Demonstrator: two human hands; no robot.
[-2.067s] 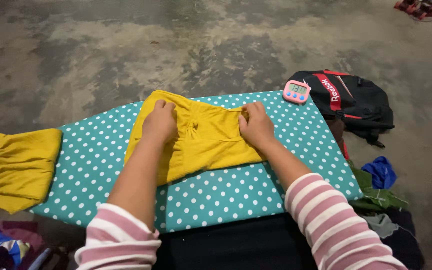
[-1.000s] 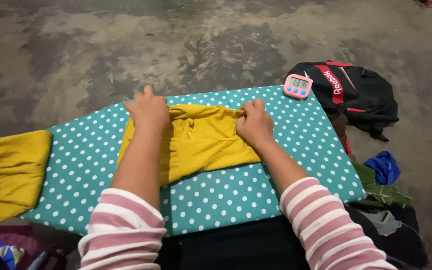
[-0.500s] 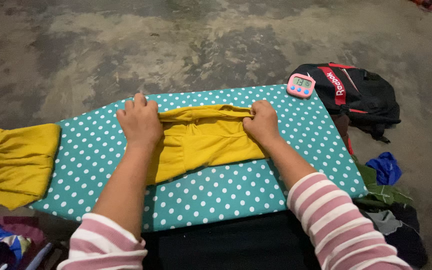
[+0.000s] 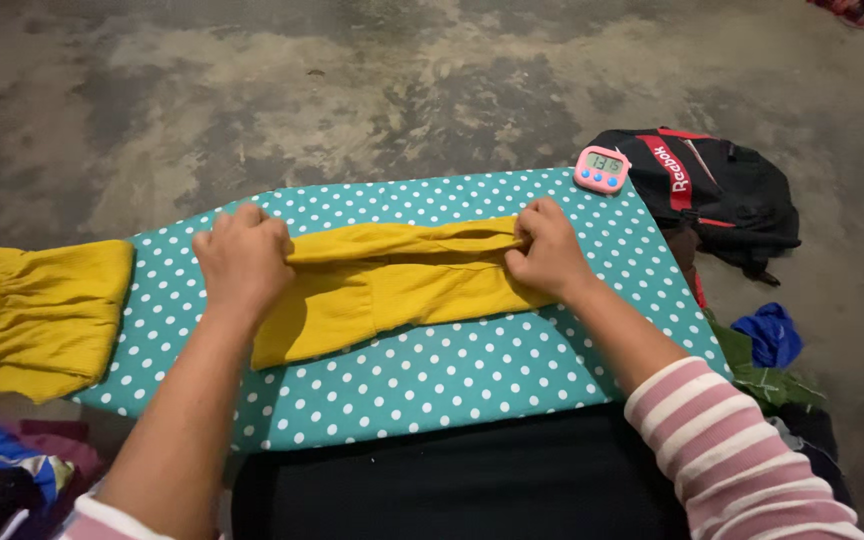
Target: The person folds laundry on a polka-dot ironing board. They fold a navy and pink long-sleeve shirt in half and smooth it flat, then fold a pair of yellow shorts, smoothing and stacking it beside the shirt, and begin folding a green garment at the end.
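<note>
**Soft cloth over a rough floor**

The yellow garment pinched in my left hand and right hand is matt knit cloth — soft, slightly creased. Under it, the board cover is smooth woven cloth, teal with white dots, no shine. The folded yellow piece at its end looks like the same matt fabric. The pink timer is glossy plastic. The black backpack is a synthetic weave with a faint sheen. The floor is bare concrete — rough, blotchy, dull. My striped sleeve is ribbed knit.
</note>
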